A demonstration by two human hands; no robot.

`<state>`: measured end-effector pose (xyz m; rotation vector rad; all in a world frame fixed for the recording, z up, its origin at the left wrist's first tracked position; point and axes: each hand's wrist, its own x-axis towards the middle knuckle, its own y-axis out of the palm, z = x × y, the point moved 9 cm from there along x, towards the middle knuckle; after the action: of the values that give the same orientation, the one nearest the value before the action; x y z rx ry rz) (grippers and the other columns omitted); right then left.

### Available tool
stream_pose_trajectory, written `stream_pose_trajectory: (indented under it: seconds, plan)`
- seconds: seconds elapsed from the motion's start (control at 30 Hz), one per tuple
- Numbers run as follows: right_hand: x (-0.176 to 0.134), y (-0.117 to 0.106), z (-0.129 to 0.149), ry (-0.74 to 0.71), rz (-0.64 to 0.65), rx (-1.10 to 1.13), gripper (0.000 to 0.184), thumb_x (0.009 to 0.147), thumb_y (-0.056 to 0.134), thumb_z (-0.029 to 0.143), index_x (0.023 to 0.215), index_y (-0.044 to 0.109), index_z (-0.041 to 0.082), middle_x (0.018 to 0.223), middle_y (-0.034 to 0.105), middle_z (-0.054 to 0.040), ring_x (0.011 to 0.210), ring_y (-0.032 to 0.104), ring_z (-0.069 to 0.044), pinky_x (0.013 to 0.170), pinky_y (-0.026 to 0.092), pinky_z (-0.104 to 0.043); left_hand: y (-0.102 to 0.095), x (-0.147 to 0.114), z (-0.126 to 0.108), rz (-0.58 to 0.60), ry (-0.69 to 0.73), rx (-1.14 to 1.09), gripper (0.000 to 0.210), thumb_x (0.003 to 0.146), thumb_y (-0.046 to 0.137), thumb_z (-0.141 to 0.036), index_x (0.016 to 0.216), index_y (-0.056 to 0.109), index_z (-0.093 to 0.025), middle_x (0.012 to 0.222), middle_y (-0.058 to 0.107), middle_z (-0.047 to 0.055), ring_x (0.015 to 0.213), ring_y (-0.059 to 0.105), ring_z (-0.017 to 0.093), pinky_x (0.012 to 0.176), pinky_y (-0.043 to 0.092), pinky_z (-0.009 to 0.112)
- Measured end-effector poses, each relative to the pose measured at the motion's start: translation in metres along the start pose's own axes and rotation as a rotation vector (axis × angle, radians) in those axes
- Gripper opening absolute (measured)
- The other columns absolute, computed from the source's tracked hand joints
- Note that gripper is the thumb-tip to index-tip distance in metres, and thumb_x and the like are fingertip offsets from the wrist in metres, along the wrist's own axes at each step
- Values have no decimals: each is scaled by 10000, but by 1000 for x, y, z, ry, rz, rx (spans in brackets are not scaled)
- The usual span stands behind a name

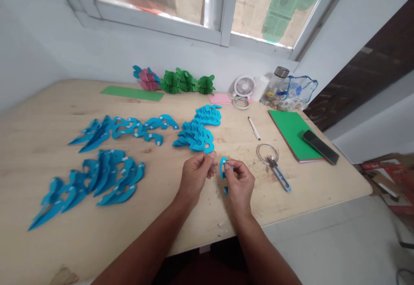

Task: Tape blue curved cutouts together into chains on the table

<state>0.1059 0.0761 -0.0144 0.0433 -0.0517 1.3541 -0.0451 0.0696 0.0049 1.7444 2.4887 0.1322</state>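
Over the near middle of the wooden surface (pixel 291 203), the right hand (pixel 239 186) has its grip pinched on a small blue paper cutout (pixel 223 168), which curls up past the fingertips and shows again below the palm. The left hand (pixel 196 175) sits just beside it, fingertips drawn together in a narrow grip close to the cutout (whether they pinch anything I cannot tell). Just beyond the hands lies a heap of blue cutouts (pixel 197 132), with two more rows (pixel 119 129) and (pixel 97 183) spread out to the left. To the right rest small snips (pixel 278 173) by a tape ring (pixel 267 152), a white pen (pixel 254 128), and a green notebook (pixel 291 129) with a phone (pixel 320 147) on it.
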Motion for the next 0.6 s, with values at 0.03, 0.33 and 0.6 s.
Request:
stream_pose_trajectory:
  seconds: [0.03, 0.33, 0.6]
  plan:
    - [0, 0, 0, 3, 4, 11, 144, 722, 639, 285, 773, 662, 153, 714, 647, -21, 682, 565, -155, 658, 455, -283, 2, 0, 0, 21, -7, -2, 260, 742, 593, -312, 539, 562, -153, 482, 508, -29, 456, 439, 77, 455, 370, 189]
    - [1, 1, -3, 15, 28, 38, 175, 739, 628, 306, 800, 670, 147, 750, 672, -39, 697, 593, -161, 660, 476, -286, 13, -1, 5, 151, -63, -38, 105, 678, 638, -243, 682, 705, -162, 617, 639, -4, 589, 575, 122, 578, 464, 228]
    - [0, 3, 0, 2, 42, 25, 168, 744, 619, 313, 785, 669, 158, 760, 671, -34, 675, 581, -150, 651, 485, -291, 10, 0, 3, 129, -36, 27, 117, 655, 676, -270, 674, 717, -163, 658, 675, 9, 619, 580, 134, 629, 480, 247]
